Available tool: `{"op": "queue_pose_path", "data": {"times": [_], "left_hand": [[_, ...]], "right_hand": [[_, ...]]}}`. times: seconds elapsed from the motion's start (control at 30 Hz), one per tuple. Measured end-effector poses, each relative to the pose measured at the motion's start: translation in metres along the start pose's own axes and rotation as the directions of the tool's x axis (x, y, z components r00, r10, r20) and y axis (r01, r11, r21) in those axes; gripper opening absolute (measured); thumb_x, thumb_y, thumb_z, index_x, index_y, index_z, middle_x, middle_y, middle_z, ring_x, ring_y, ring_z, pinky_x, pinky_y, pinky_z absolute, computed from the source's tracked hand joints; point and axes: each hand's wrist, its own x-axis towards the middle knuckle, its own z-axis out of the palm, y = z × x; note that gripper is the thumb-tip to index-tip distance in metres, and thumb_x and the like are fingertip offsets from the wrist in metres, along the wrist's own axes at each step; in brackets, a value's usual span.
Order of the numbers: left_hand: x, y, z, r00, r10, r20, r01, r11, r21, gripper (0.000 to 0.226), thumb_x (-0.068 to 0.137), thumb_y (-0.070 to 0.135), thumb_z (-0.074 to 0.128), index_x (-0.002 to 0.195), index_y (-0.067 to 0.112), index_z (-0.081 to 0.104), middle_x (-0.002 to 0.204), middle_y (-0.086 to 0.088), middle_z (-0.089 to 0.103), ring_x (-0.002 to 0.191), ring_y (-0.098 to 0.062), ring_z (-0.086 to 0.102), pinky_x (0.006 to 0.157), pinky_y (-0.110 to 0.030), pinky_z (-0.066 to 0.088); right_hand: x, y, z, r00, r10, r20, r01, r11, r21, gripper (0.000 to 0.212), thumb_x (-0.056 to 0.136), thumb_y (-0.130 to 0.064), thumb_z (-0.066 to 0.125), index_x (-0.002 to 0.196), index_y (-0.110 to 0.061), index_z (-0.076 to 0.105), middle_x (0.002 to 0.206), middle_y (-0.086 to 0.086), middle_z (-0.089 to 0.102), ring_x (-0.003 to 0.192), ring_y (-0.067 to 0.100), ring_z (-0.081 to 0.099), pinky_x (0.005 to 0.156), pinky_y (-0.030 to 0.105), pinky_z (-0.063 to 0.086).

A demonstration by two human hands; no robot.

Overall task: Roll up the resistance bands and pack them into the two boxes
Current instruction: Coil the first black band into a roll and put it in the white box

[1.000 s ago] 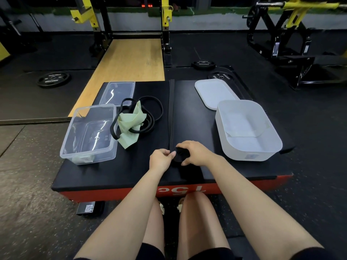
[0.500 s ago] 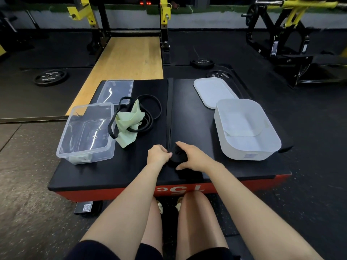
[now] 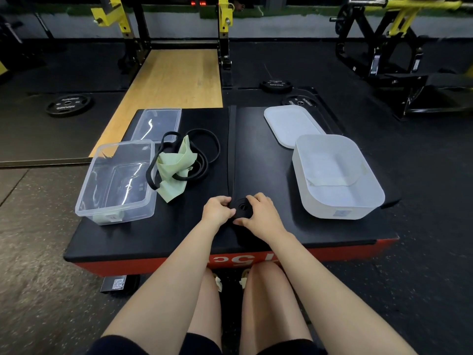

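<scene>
Ahead of you sits a black-topped platform [image 3: 281, 175] with red sides, on dark rubber flooring. Beyond it a wooden lifting strip [image 3: 174, 78] runs to a yellow-and-black rack [image 3: 222, 21]. Weight plates lie flat: one far left [image 3: 68, 105], another behind the platform [image 3: 276, 85].

Left hand [image 3: 217, 210]: knuckles up, fingers curled, pinching the left edge of the rolled black band [image 3: 240, 209].
Right hand [image 3: 258, 210]: fingers curled over the roll's far side, thumb at its near edge.
Forearms: bare, both reached forward and converged at centre.
Knees: bare, together, below the arms.
</scene>
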Motion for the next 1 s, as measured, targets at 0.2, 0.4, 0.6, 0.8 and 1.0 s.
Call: {"op": "queue_pose_path", "data": {"times": [0.2, 0.4, 0.6, 0.8, 1.0], "left_hand": [[0.000, -0.005, 0.000, 1.000, -0.026, -0.011, 0.025, 0.995, -0.094, 0.030, 0.085, 0.014, 0.067, 0.114, 0.008, 0.063, 0.118, -0.008, 0.063, 0.111, -0.022, 0.057, 0.098, -0.033, 0.045], [0.003, -0.010, 0.001, 0.997, -0.020, -0.069, 0.019, 1.000, -0.021, 0.020, 0.082, 0.021, 0.071, 0.098, 0.009, 0.068, 0.107, -0.007, 0.067, 0.099, -0.020, 0.062, 0.087, -0.029, 0.049], [0.003, 0.001, 0.002, 0.993, -0.066, -0.097, 0.068, 0.997, 0.020, 0.027, 0.084, 0.015, 0.068, 0.109, 0.006, 0.063, 0.115, -0.008, 0.061, 0.108, -0.021, 0.057, 0.083, -0.022, 0.040], [0.002, -0.001, 0.005, 0.993, -0.051, -0.105, 0.054, 0.998, 0.029, 0.027, 0.086, 0.016, 0.066, 0.110, 0.006, 0.061, 0.117, -0.009, 0.061, 0.109, -0.021, 0.057, 0.082, -0.022, 0.041], [0.000, -0.003, 0.005, 0.996, 0.003, -0.095, -0.003, 1.000, 0.000, 0.036, 0.084, 0.015, 0.067, 0.119, 0.009, 0.057, 0.117, -0.009, 0.063, 0.111, -0.020, 0.057, 0.091, -0.024, 0.042]], "right_hand": [[0.011, 0.011, -0.020, 0.973, -0.090, 0.212, 0.084, 0.996, 0.040, 0.084, 0.074, -0.038, 0.078, 0.144, -0.013, 0.037, 0.138, 0.002, 0.041, 0.129, 0.022, 0.037, 0.106, 0.029, 0.031], [0.022, 0.008, -0.038, 0.919, -0.180, 0.351, 0.212, 0.976, -0.053, 0.083, 0.074, -0.026, 0.079, 0.144, -0.014, 0.037, 0.146, 0.004, 0.038, 0.134, 0.020, 0.036, 0.106, 0.023, 0.026], [0.020, 0.007, -0.033, 0.929, -0.131, 0.346, 0.156, 0.987, -0.043, 0.091, 0.075, -0.028, 0.078, 0.148, -0.014, 0.027, 0.152, 0.004, 0.032, 0.140, 0.020, 0.029, 0.112, 0.028, 0.024], [-0.006, 0.010, -0.012, 0.970, -0.135, 0.203, 0.155, 0.984, -0.091, 0.079, 0.091, -0.052, 0.052, 0.152, -0.020, 0.014, 0.160, -0.007, 0.008, 0.145, 0.015, 0.016, 0.117, 0.031, 0.018], [-0.014, 0.008, 0.000, 0.982, -0.132, 0.133, 0.145, 0.985, -0.092, 0.070, 0.098, -0.049, 0.036, 0.152, -0.015, 0.007, 0.160, -0.002, -0.004, 0.147, 0.016, 0.001, 0.117, 0.027, 0.001]]}}
